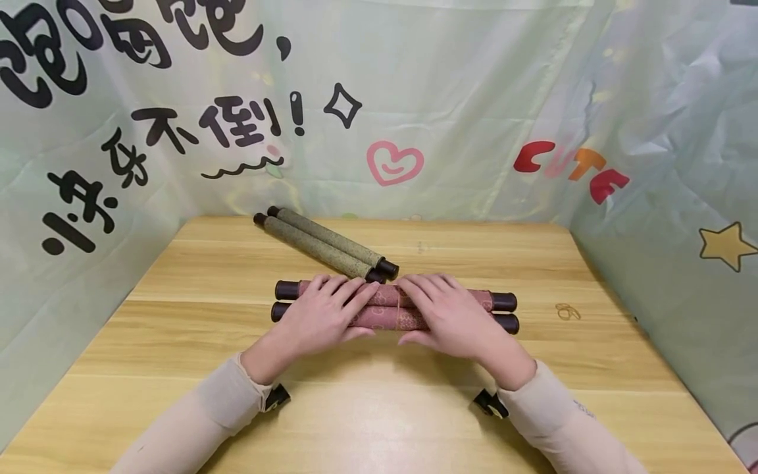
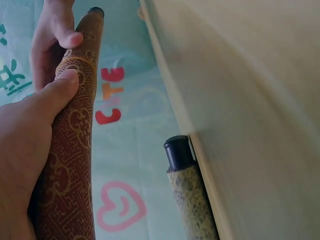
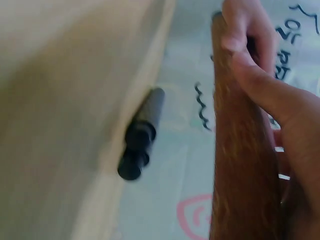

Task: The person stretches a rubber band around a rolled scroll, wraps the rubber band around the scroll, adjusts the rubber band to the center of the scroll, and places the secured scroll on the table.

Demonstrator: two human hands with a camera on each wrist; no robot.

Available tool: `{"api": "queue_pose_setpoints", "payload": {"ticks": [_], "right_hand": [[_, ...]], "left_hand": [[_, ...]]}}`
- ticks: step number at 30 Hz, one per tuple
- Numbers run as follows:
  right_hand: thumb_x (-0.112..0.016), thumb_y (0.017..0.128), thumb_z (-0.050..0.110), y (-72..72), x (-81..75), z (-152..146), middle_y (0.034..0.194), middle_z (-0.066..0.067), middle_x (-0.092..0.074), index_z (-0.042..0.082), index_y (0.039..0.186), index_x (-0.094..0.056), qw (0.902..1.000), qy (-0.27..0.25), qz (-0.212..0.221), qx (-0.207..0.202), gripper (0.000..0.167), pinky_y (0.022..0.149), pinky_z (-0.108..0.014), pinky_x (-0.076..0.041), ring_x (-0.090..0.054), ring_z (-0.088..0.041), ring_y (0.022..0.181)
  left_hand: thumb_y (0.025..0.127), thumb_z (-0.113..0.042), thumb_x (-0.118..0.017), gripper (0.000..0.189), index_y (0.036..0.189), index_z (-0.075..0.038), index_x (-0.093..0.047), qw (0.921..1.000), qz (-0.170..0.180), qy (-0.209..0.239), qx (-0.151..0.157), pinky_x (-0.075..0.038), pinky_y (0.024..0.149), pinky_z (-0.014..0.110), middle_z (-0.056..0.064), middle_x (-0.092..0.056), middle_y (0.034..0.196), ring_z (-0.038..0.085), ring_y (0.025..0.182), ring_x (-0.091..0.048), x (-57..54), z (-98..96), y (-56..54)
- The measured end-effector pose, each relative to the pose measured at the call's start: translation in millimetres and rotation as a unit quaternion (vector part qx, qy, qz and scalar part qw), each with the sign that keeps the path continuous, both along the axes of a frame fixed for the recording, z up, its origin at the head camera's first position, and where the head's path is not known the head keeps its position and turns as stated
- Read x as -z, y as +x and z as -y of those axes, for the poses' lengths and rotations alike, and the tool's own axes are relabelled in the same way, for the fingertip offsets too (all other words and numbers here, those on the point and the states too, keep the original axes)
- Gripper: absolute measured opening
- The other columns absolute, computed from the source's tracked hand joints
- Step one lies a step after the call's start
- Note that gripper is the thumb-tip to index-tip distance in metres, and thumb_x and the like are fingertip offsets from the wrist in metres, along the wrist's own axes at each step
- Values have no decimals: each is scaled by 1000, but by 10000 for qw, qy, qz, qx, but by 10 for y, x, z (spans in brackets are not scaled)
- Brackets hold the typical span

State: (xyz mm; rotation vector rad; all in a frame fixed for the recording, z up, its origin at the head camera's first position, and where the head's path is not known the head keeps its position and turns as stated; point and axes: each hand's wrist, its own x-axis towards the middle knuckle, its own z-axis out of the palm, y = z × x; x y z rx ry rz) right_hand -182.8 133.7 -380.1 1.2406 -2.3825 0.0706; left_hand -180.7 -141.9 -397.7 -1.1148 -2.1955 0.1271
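Observation:
Two dark-red patterned scrolls with black end knobs lie side by side at mid-table, the front scroll (image 1: 379, 317) and the back scroll (image 1: 386, 294). A thin yellowish rubber band (image 1: 399, 309) circles them near the middle. My left hand (image 1: 320, 315) grips both from above on the left part, fingers over the far side and thumb along the near side. On the right part, my right hand (image 1: 456, 317) holds them the same way. In the left wrist view, the left thumb presses the red scroll (image 2: 72, 165) right beside the band.
Behind the hands, two grey-green scrolls (image 1: 316, 247) with black knobs lie together at a slant, their right ends close to the red pair. A few loose rubber bands (image 1: 568, 311) rest on the wooden table (image 1: 379, 408) at right. Printed cloth (image 1: 462, 79) hangs around the table.

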Motion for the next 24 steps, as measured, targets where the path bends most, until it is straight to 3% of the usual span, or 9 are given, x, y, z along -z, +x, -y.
{"api": "queue_pose_setpoints", "payload": {"ticks": [5, 10, 18, 24], "right_hand": [[-47, 82, 78, -49, -95, -219, 136, -12, -53, 4, 146, -41, 9993, 80, 142, 323, 98, 103, -53, -38, -50, -33, 123], [-42, 82, 81, -81, -130, -367, 137, -13, -53, 4, 148, -39, 9984, 79, 269, 496, 101, 102, -52, -40, -52, -32, 122], [-66, 80, 66, -85, -109, -407, 131, -13, -57, 4, 143, -45, 9988, -52, 334, 360, 91, 97, -52, -43, -56, -34, 116], [-66, 83, 63, -88, -76, -429, 129, -13, -59, 4, 142, -48, 9984, -46, 451, 352, 85, 98, -53, -44, -58, -35, 114]], "left_hand": [[83, -62, -64, 82, 144, -11, -48, 9997, 164, 151, -58, -46, 88, 49, 12, -61, 126, 33, 107, -59, -28, 65, -51], [83, -61, -64, 81, 145, -11, -47, 9990, 353, 248, -79, -46, 88, 51, 12, -60, 126, 33, 108, -58, -40, 118, -84], [82, -59, -66, 83, 146, -11, -44, 9989, 397, 227, 57, -48, 86, 51, 12, -60, 126, 34, 106, -60, -46, 172, -106], [87, -61, -59, 80, 147, -11, -44, 9982, 575, 152, 77, -47, 87, 51, 13, -60, 128, 34, 108, -60, -27, 173, -106]]}}
